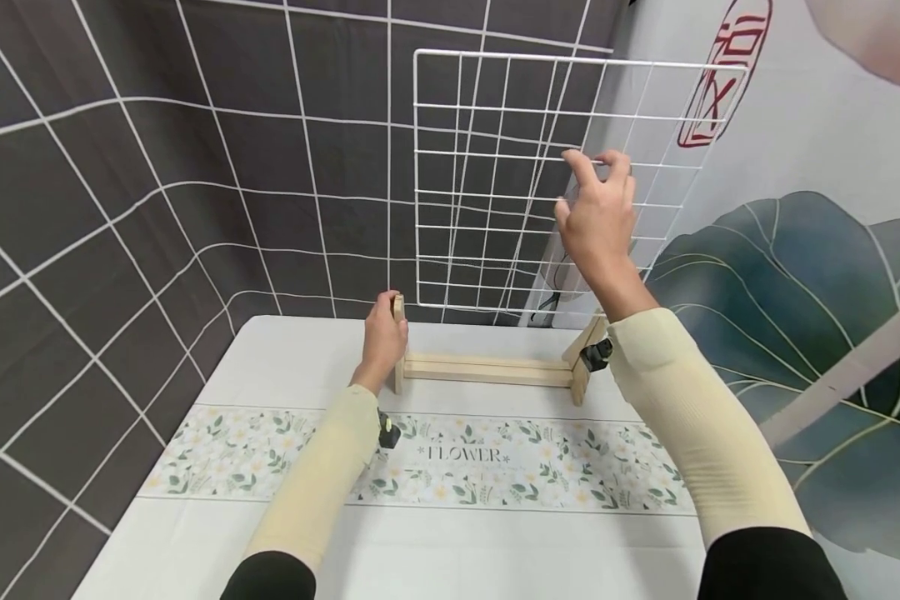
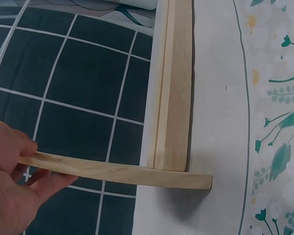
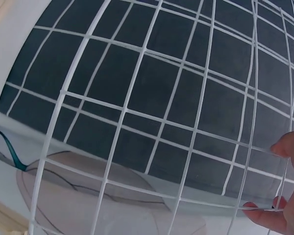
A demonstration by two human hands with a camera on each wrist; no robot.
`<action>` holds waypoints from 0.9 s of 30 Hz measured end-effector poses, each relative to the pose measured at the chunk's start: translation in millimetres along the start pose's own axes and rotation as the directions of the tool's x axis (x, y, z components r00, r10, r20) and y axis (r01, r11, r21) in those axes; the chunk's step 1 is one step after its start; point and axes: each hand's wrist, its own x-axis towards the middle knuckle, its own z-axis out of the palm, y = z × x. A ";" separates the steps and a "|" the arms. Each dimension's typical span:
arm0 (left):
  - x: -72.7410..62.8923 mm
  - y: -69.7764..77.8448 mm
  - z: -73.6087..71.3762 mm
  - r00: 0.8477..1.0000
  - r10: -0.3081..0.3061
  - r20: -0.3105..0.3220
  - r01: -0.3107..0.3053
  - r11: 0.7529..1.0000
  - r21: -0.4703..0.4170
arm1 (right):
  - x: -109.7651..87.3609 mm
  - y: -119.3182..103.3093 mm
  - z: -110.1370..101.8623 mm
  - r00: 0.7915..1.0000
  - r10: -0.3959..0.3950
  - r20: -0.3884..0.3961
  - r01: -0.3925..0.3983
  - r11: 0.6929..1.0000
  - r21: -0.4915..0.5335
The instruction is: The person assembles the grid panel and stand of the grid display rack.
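A white wire grid panel [image 1: 416,167] stands tilted up at the back of the table, its lower edge near the wooden stand. My right hand [image 1: 600,212] holds the grid's wires right of its middle; in the right wrist view, fingers and thumb [image 3: 284,145] curl at the wires. The pale wooden stand has a long crossbar [image 1: 487,372] between two end boards. Its left end board [image 2: 117,173] is pinched between thumb and fingers of my left hand [image 1: 384,337]. The right end board [image 1: 579,385] sits below my right forearm, partly hidden by it.
The white table [image 1: 292,358] carries a printed floral band [image 1: 270,450] with the word FLOWER. Behind hangs a dark cloth [image 1: 255,217] with white grid lines. A leaf-patterned white backdrop [image 1: 757,292] is at the right, and a dark cable [image 1: 547,302] shows behind the grid.
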 end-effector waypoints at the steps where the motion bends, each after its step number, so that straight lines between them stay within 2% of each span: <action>1: 0.1 0.4 -0.3 1.000 -0.004 0.001 0.004 1.000 0.002 | 1.2 -2.0 0.5 1.000 -0.002 -0.003 0.002 1.000 0.001; 11: 0.9 0.4 -1.1 1.000 -0.012 0.005 0.012 1.000 0.006 | 2.3 -14.4 8.6 1.000 -0.013 -0.012 0.013 1.000 0.025; 27: 2.6 -1.6 -0.6 1.000 -0.009 0.006 0.009 1.000 0.014 | -5.9 -13.1 25.3 0.999 -0.040 -0.026 0.040 0.999 0.035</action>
